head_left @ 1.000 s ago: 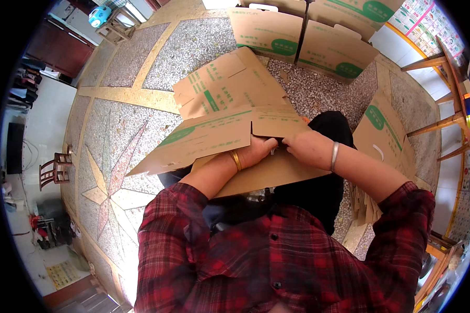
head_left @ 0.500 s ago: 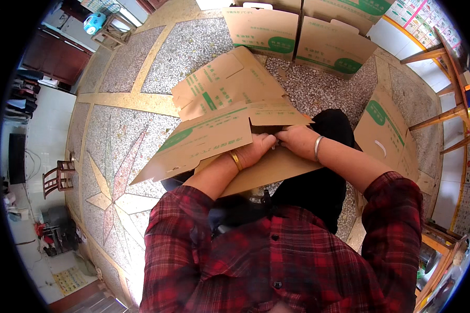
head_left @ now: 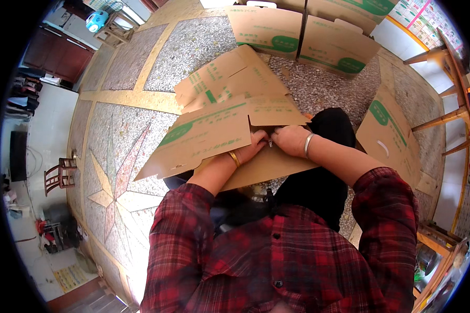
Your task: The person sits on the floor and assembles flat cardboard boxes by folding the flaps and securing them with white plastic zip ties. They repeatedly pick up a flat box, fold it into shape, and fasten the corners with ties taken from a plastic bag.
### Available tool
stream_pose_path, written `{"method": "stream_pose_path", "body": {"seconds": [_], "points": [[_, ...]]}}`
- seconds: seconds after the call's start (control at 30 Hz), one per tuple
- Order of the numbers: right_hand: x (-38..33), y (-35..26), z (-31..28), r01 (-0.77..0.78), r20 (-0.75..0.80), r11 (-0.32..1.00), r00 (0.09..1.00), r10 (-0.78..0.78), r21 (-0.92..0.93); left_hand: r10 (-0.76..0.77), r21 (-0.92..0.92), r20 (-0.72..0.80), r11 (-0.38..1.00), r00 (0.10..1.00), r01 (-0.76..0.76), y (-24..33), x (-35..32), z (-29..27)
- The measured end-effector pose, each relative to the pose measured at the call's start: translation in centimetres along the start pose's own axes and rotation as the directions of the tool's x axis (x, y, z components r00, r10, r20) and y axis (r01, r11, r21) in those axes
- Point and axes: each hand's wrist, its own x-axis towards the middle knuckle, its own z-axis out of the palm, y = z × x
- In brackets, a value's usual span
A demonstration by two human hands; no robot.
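Observation:
A partly folded brown cardboard box (head_left: 209, 136) with green print lies tilted across my lap, its flaps spread out. My left hand (head_left: 251, 148), a gold bangle at its wrist, reaches in beside the edge of the near-left flap with its fingers curled. Close against it, my right hand (head_left: 291, 140), wearing a silver bangle, is closed with the fingertips bent down at the dark gap between panels. A tiny pale, shiny piece (head_left: 270, 143) shows between the fingertips. What exactly the fingers grip is hidden. Below both hands lies a plain inner panel (head_left: 269, 168).
Upright cardboard boxes (head_left: 266, 28) stand at the back. Another flattened cardboard piece (head_left: 389, 130) lies to the right, near a wooden table's legs (head_left: 441, 119). A small wooden chair (head_left: 60, 175) is far left, and a stool with a blue object (head_left: 96, 22) stands back left.
Both hands have shifted slightly left and up at the gap. The left fingers now reach deeper beside the flap, and the small pale piece shows more clearly.

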Motion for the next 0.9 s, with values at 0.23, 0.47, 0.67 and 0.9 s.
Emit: {"method": "stream_pose_path", "body": {"seconds": [0.23,0.47,0.67,0.9], "points": [[0.9,0.4,1.4,0.040,-0.099,0.999,0.994,-0.042,-0.022,0.144,0.245,-0.216,0.965,0.966,-0.089,1.8,2.8,-1.9],[0.2,-0.8,-1.3,0.082,-0.035,0.997,0.996,-0.082,0.012,0.205,0.204,-0.119,0.963,0.971,-0.178,1.5,1.8,-2.9],[-3.7,-5.1,-8.1,0.188,0.012,0.981,0.982,-0.189,0.037,0.424,-0.022,0.192,0.904,0.885,-0.428,4.8,-0.6,-7.8],[-5.6,-4.2,-9.9,0.189,0.111,0.979,0.974,-0.196,0.073,0.462,-0.184,0.187,0.883,0.867,-0.431,4.5,-0.2,-5.0]]}}
